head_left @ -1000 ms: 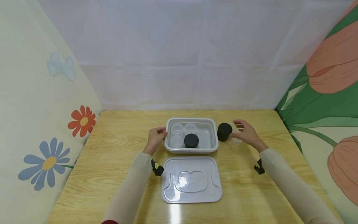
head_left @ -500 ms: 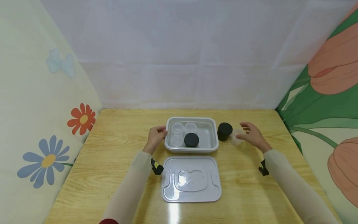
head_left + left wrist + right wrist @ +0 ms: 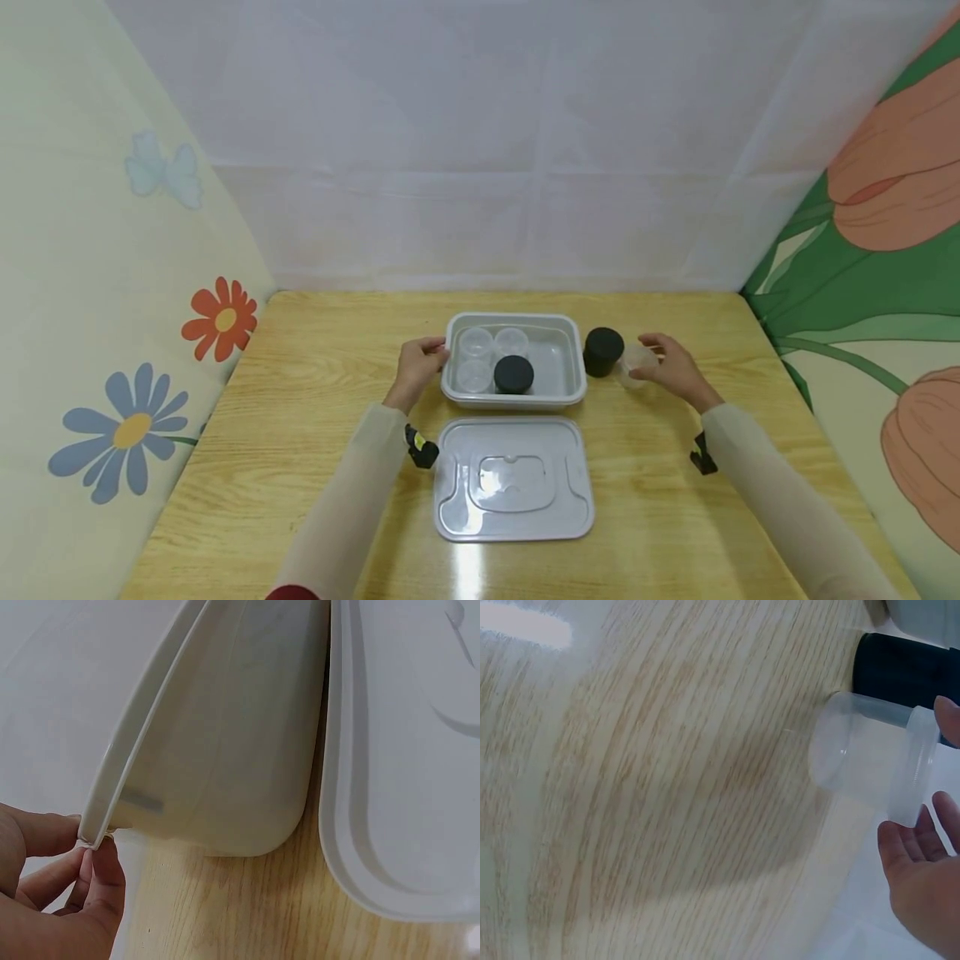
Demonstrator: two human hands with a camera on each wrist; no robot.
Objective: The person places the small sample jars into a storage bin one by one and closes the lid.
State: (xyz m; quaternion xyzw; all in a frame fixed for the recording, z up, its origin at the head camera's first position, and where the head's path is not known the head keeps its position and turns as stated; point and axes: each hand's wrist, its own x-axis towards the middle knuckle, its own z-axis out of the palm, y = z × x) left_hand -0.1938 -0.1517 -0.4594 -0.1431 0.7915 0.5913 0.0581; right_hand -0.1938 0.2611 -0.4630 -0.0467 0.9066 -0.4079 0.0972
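My left hand [image 3: 418, 367] pinches the left rim of a white plastic tub [image 3: 558, 402]; the left wrist view shows thumb and fingertips on that rim. Inside the tub are several clear lidded jars [image 3: 476, 377] and a black-lidded jar [image 3: 513, 376]. Just right of the tub stands another black jar [image 3: 603, 352]. Next to it, a clear jar [image 3: 862, 754] stands upright on the table, with my right hand [image 3: 673, 368] at its top. In the right wrist view the thumb and fingers sit on opposite sides of its lid, holding it.
A translucent rectangular lid [image 3: 514, 525] lies flat in front of the tub. The wooden table [image 3: 322, 467] meets a white cloth backdrop [image 3: 480, 208] at the back. Printed panels with flowers stand at the left and right sides.
My right hand drew back a little to the right, then returned and closed its fingers about the clear jar. The left hand and the tub stay in place.
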